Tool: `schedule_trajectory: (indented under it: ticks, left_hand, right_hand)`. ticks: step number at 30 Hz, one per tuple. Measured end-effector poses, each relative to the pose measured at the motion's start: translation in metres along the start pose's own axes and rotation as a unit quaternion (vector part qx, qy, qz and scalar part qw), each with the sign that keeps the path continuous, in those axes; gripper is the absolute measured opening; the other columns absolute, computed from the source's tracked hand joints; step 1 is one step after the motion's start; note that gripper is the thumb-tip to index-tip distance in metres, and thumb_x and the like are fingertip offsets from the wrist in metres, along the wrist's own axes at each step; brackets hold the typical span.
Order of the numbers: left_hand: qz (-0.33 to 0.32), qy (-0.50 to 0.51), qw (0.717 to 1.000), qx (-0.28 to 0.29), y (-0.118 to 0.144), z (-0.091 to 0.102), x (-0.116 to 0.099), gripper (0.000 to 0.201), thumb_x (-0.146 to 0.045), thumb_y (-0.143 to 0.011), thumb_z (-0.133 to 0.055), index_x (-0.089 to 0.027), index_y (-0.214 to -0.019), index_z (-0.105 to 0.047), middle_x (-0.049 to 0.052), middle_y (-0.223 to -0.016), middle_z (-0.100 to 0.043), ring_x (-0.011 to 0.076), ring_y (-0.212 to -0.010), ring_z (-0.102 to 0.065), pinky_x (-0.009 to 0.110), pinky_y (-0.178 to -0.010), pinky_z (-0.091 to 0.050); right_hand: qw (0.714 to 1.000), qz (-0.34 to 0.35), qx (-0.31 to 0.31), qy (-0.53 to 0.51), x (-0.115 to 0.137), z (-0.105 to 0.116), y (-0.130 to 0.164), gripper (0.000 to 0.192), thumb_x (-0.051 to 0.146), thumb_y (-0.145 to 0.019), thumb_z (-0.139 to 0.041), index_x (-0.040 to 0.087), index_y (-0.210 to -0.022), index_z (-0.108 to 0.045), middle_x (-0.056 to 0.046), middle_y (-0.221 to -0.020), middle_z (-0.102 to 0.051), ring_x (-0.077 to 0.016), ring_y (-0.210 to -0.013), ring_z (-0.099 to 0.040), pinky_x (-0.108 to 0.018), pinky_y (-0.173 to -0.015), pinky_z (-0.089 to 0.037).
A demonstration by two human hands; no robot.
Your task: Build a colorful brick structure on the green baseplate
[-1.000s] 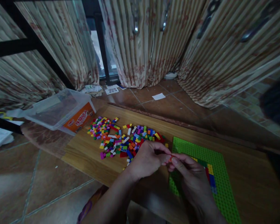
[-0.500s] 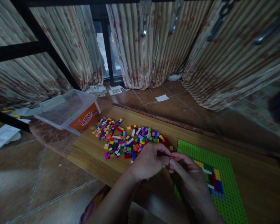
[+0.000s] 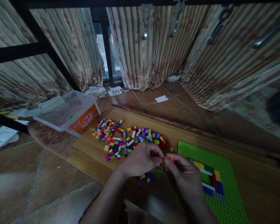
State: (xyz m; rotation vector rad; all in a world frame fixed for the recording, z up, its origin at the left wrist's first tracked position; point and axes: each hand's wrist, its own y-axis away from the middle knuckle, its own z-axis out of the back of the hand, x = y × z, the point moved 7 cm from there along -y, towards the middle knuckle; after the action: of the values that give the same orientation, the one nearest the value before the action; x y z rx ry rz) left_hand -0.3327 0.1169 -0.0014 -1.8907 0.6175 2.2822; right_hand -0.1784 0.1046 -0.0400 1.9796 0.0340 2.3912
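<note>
- Clear plastic storage bin with an orange label [image 3: 71,112] sits at the far left edge of the wooden tabletop [image 3: 93,157]; the loose heap of small multicoloured plastic bricks [image 3: 128,140] lies beside it.
- Left hand [image 3: 140,160]: palm down, fingers curled, grip pinching the small orange-red brick [image 3: 170,159].
- Right hand [image 3: 185,172]: fingertips pinch the same brick from the opposite side, held above the tabletop.
- Best handled with firm, steady fingertip pressure.
- Green studded baseplate [image 3: 226,199] lies right, partly built.
</note>
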Motion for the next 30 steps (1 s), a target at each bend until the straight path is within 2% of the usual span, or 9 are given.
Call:
schedule_trajectory:
  ticks: [3,5,13,18,22,24,26,30]
  left_hand:
    - [0.0,-0.136,0.991,-0.014,0.005,0.009,0.002,0.015,-0.013,-0.072,-0.057,-0.017,-0.076,-0.071,0.001,-0.07,-0.068,0.0157,-0.067,-0.061,0.024,-0.061,-0.044]
    - [0.013,-0.19,0.982,-0.018,0.006,0.009,0.004,0.016,-0.011,-0.072,-0.055,-0.017,-0.074,-0.07,0.0,-0.07,-0.068,0.0157,-0.067,-0.061,0.024,-0.06,-0.043]
    - [0.027,-0.253,0.967,-0.012,0.005,0.005,0.003,0.015,-0.011,-0.071,-0.056,-0.018,-0.074,-0.069,-0.001,-0.069,-0.068,0.0134,-0.065,-0.06,0.022,-0.06,-0.041]
    - [0.018,-0.245,0.969,-0.02,0.004,0.007,0.003,0.014,-0.013,-0.073,-0.056,-0.018,-0.072,-0.069,-0.001,-0.069,-0.067,0.0136,-0.065,-0.06,0.022,-0.06,-0.04]
    - [-0.007,-0.225,0.974,-0.032,0.005,0.011,-0.002,0.016,-0.016,-0.078,-0.055,-0.018,-0.074,-0.07,-0.001,-0.068,-0.066,0.0133,-0.064,-0.059,0.023,-0.061,-0.041]
    - [-0.021,-0.204,0.977,-0.063,0.004,0.021,-0.004,0.018,-0.019,-0.082,-0.054,-0.018,-0.077,-0.071,-0.002,-0.065,-0.064,0.0127,-0.062,-0.057,0.022,-0.059,-0.04]
    - [-0.033,-0.168,0.978,-0.12,0.004,0.035,-0.006,0.019,-0.025,-0.085,-0.053,-0.018,-0.08,-0.07,-0.002,-0.062,-0.061,0.0119,-0.059,-0.053,0.021,-0.056,-0.038]
    - [-0.045,-0.097,0.964,-0.245,0.005,0.062,-0.007,0.021,-0.032,-0.085,-0.057,-0.016,-0.077,-0.068,-0.004,-0.058,-0.055,0.01,-0.053,-0.045,0.02,-0.049,-0.033]
  right_hand:
    - [0.981,0.124,0.02,0.148,0.015,-0.012,0.001,0.011,0.028,-0.085,-0.063,0.024,-0.091,-0.072,-0.003,-0.09,-0.072,-0.0184,-0.082,-0.068,-0.031,-0.074,-0.053]
    - [0.967,0.166,0.035,0.192,0.02,-0.02,0.003,0.014,0.022,-0.088,-0.058,0.024,-0.093,-0.071,-0.003,-0.092,-0.071,-0.0187,-0.085,-0.068,-0.031,-0.075,-0.052]
    - [0.957,0.189,0.06,0.21,0.024,-0.022,0.006,0.023,0.017,-0.087,-0.059,0.024,-0.108,-0.067,-0.003,-0.104,-0.071,-0.0172,-0.093,-0.068,-0.028,-0.08,-0.054]
    - [0.944,0.222,-0.015,0.242,0.031,-0.007,-0.006,0.021,0.021,-0.093,-0.052,0.022,-0.107,-0.068,-0.004,-0.103,-0.071,-0.0176,-0.094,-0.068,-0.03,-0.083,-0.053]
    - [0.913,0.238,-0.062,0.325,0.031,-0.003,-0.023,0.021,0.021,-0.092,-0.052,0.02,-0.105,-0.069,-0.007,-0.102,-0.07,-0.0224,-0.097,-0.064,-0.036,-0.087,-0.051]
    - [0.897,0.239,-0.068,0.365,0.029,-0.004,-0.03,0.021,0.021,-0.09,-0.055,0.018,-0.105,-0.069,-0.008,-0.104,-0.07,-0.0252,-0.098,-0.061,-0.039,-0.087,-0.049]
    - [0.888,0.231,-0.066,0.392,0.027,-0.005,-0.036,0.023,0.021,-0.089,-0.056,0.017,-0.108,-0.069,-0.009,-0.104,-0.07,-0.027,-0.099,-0.058,-0.04,-0.087,-0.048]
    - [0.888,0.207,-0.041,0.409,0.023,-0.009,-0.045,0.027,0.021,-0.088,-0.057,0.017,-0.112,-0.068,-0.008,-0.105,-0.07,-0.0279,-0.099,-0.056,-0.042,-0.089,-0.046]
